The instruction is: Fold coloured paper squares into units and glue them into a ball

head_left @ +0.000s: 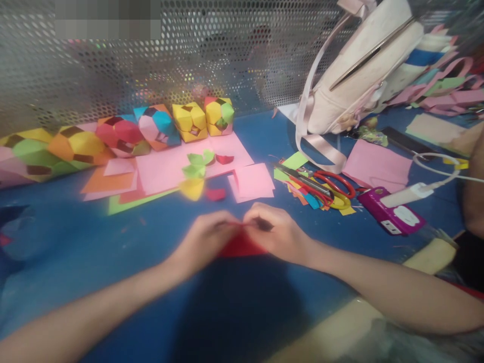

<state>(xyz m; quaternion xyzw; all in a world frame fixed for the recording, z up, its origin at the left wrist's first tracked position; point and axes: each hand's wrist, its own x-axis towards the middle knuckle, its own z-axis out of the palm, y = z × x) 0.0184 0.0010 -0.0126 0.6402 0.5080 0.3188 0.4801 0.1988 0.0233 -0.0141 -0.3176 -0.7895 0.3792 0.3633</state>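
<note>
Both hands meet at a red sheet of paper low over the blue table. My left hand is closed on its left side, and my right hand pinches it on the right. The fingertips nearly touch at the paper's upper edge, partly hiding it. Just beyond lie small folded paper pieces: a green one, a yellow one and a red one. Pink paper squares lie a little further right.
Several folded multicoloured paper balls line the perforated metal panel. Scissors with red handles lie on paper scraps, beside a purple power bank with a white cable. A pale backpack leans behind. Another person's arm shows at the right edge.
</note>
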